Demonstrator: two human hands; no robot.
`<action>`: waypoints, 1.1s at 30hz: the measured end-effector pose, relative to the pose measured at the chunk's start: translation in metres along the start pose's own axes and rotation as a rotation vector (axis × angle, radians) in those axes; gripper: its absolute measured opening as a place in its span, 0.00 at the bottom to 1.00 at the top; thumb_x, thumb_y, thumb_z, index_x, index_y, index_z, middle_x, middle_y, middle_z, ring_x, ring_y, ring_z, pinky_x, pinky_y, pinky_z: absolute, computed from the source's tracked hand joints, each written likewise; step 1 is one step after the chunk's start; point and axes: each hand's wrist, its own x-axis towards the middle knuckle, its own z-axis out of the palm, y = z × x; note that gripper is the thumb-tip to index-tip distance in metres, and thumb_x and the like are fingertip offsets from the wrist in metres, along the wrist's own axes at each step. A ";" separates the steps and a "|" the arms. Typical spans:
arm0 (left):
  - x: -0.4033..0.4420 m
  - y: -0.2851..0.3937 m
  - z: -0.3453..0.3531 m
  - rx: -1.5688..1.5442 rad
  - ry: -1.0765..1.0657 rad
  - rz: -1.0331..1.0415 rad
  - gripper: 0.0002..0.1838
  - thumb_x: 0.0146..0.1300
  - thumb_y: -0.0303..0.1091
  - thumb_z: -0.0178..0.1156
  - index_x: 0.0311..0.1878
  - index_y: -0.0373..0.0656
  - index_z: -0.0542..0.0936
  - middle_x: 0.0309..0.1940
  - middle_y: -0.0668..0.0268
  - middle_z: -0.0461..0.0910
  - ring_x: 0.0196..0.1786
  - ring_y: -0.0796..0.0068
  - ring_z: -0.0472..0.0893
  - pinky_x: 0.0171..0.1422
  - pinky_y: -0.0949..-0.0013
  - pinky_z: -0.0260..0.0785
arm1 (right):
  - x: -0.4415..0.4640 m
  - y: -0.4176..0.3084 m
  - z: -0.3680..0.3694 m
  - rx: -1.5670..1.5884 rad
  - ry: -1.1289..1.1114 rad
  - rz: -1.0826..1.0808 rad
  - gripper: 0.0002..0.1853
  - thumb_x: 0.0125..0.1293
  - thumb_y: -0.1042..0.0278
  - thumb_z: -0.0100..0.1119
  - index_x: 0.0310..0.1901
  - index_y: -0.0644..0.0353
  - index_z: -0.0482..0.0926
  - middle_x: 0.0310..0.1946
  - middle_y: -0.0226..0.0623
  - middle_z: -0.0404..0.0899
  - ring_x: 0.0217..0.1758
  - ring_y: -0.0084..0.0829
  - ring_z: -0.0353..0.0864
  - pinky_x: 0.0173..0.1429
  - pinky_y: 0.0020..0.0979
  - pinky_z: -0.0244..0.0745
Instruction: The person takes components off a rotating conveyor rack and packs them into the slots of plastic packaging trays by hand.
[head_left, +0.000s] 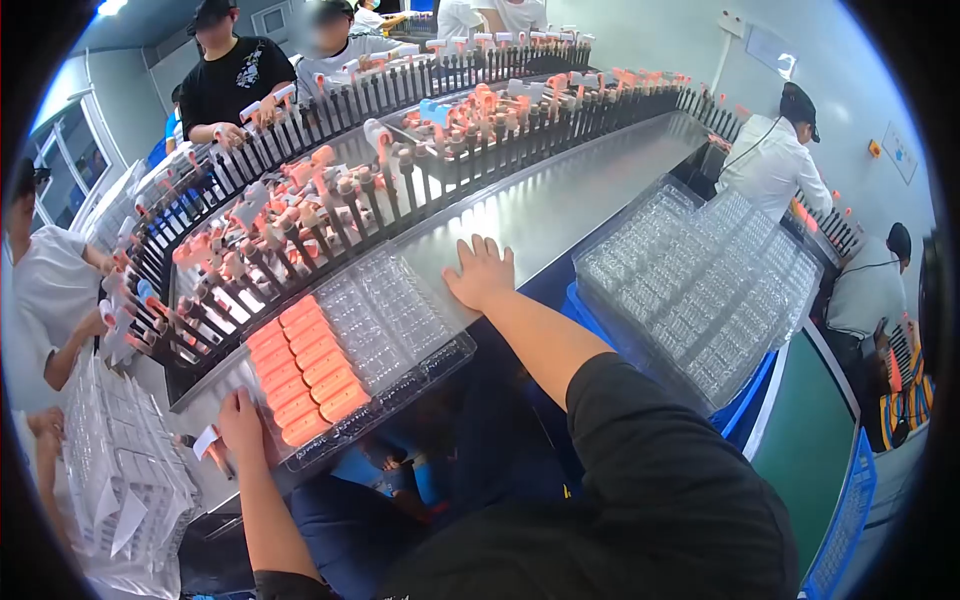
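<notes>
A clear plastic tray (395,310) lies in front of me at the bench edge. Its left part holds two columns of coral-orange plastic pieces (310,372); the pockets on the right show no orange pieces. My left hand (241,425) rests on the metal bench beside the tray's left end, fingers stretched out and holding nothing visible. A small white-and-orange part (207,442) lies close to its left. Beyond the tray's right end, my right hand (482,274) lies flat on the metal bench (560,205), fingers spread.
Behind the tray runs a conveyor with black upright pegs (400,190) and heaps of orange and white parts (290,215). Stacked clear trays (700,285) sit on a blue crate (745,405) at right. More trays (125,470) stand at left. Several people work around the line.
</notes>
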 end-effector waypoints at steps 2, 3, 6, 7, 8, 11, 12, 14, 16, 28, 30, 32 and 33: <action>0.015 -0.004 0.009 -0.126 0.011 -0.043 0.20 0.76 0.47 0.56 0.46 0.39 0.86 0.31 0.60 0.85 0.37 0.66 0.84 0.43 0.58 0.72 | 0.001 0.001 -0.001 0.000 -0.004 -0.004 0.40 0.75 0.35 0.46 0.81 0.49 0.62 0.85 0.41 0.54 0.88 0.44 0.49 0.87 0.58 0.40; 0.022 -0.001 0.013 -0.229 0.011 -0.086 0.20 0.76 0.48 0.56 0.46 0.39 0.86 0.31 0.60 0.85 0.36 0.67 0.83 0.42 0.58 0.72 | 0.001 0.000 -0.003 -0.002 -0.009 -0.008 0.40 0.75 0.35 0.46 0.81 0.49 0.62 0.85 0.41 0.54 0.88 0.44 0.49 0.87 0.58 0.39; 0.041 0.004 0.028 -0.407 0.006 -0.136 0.20 0.76 0.48 0.58 0.47 0.38 0.86 0.32 0.62 0.86 0.37 0.71 0.82 0.42 0.60 0.72 | 0.001 -0.002 -0.006 0.006 -0.009 -0.005 0.40 0.74 0.34 0.46 0.81 0.49 0.63 0.85 0.42 0.54 0.88 0.45 0.49 0.87 0.59 0.39; 0.047 0.004 0.032 -0.443 0.004 -0.141 0.20 0.76 0.49 0.59 0.47 0.38 0.86 0.33 0.62 0.87 0.37 0.72 0.82 0.42 0.62 0.72 | 0.001 -0.002 -0.006 0.010 -0.010 -0.003 0.40 0.74 0.34 0.46 0.81 0.50 0.63 0.85 0.42 0.54 0.88 0.45 0.49 0.87 0.59 0.39; 0.048 0.012 0.034 -0.383 0.001 -0.075 0.20 0.76 0.48 0.59 0.48 0.38 0.87 0.34 0.62 0.87 0.37 0.74 0.82 0.43 0.64 0.73 | 0.002 -0.002 -0.006 0.014 -0.002 -0.005 0.40 0.74 0.34 0.47 0.81 0.50 0.64 0.85 0.42 0.54 0.88 0.45 0.49 0.87 0.59 0.39; 0.040 0.032 0.034 -0.321 -0.039 0.076 0.18 0.74 0.41 0.63 0.57 0.39 0.87 0.42 0.62 0.88 0.40 0.75 0.83 0.49 0.68 0.76 | 0.003 -0.002 -0.005 0.021 0.005 -0.008 0.41 0.74 0.34 0.47 0.80 0.50 0.64 0.84 0.42 0.55 0.88 0.45 0.49 0.87 0.59 0.39; 0.039 0.028 0.035 -0.370 -0.049 0.069 0.18 0.74 0.40 0.63 0.59 0.39 0.86 0.45 0.61 0.88 0.42 0.74 0.83 0.50 0.67 0.76 | 0.002 -0.003 -0.007 0.023 0.003 -0.008 0.41 0.73 0.34 0.47 0.80 0.50 0.65 0.84 0.42 0.55 0.88 0.44 0.49 0.87 0.59 0.39; 0.034 0.017 0.033 -0.466 -0.072 0.050 0.21 0.73 0.38 0.63 0.64 0.40 0.83 0.49 0.59 0.87 0.46 0.73 0.84 0.53 0.66 0.77 | 0.000 -0.006 -0.010 0.023 -0.001 -0.003 0.40 0.73 0.34 0.47 0.80 0.50 0.65 0.84 0.41 0.56 0.88 0.44 0.49 0.87 0.59 0.40; 0.031 0.012 0.035 -0.518 -0.122 0.071 0.24 0.73 0.37 0.63 0.69 0.41 0.80 0.55 0.58 0.85 0.52 0.70 0.83 0.58 0.65 0.76 | -0.001 -0.006 -0.013 0.017 -0.008 0.000 0.40 0.73 0.34 0.48 0.80 0.49 0.65 0.84 0.41 0.56 0.88 0.44 0.50 0.87 0.59 0.40; 0.011 0.034 0.020 -0.405 -0.121 0.070 0.20 0.60 0.35 0.66 0.56 0.44 0.87 0.54 0.59 0.85 0.53 0.62 0.85 0.62 0.61 0.76 | 0.026 0.010 0.036 -0.069 0.171 -0.093 0.38 0.70 0.33 0.53 0.74 0.49 0.74 0.78 0.42 0.67 0.83 0.45 0.60 0.78 0.65 0.55; 0.003 0.032 0.015 -0.360 -0.081 0.110 0.17 0.62 0.33 0.64 0.54 0.43 0.87 0.51 0.59 0.84 0.49 0.64 0.84 0.58 0.62 0.77 | 0.018 -0.004 0.030 -0.091 0.114 -0.083 0.38 0.71 0.33 0.53 0.76 0.48 0.72 0.80 0.41 0.65 0.84 0.44 0.59 0.80 0.65 0.52; 0.001 0.058 0.004 -0.353 -0.122 0.095 0.16 0.63 0.33 0.63 0.53 0.42 0.87 0.49 0.59 0.84 0.47 0.65 0.83 0.55 0.62 0.77 | 0.016 0.000 0.018 -0.091 0.112 -0.061 0.38 0.71 0.33 0.53 0.76 0.48 0.71 0.80 0.40 0.65 0.84 0.43 0.59 0.81 0.64 0.51; 0.002 0.054 0.011 -0.361 -0.068 0.139 0.14 0.66 0.33 0.63 0.52 0.41 0.87 0.46 0.61 0.83 0.42 0.69 0.82 0.51 0.63 0.76 | 0.016 0.000 0.016 -0.086 0.105 -0.055 0.39 0.71 0.33 0.53 0.76 0.47 0.71 0.80 0.39 0.65 0.84 0.42 0.59 0.82 0.63 0.50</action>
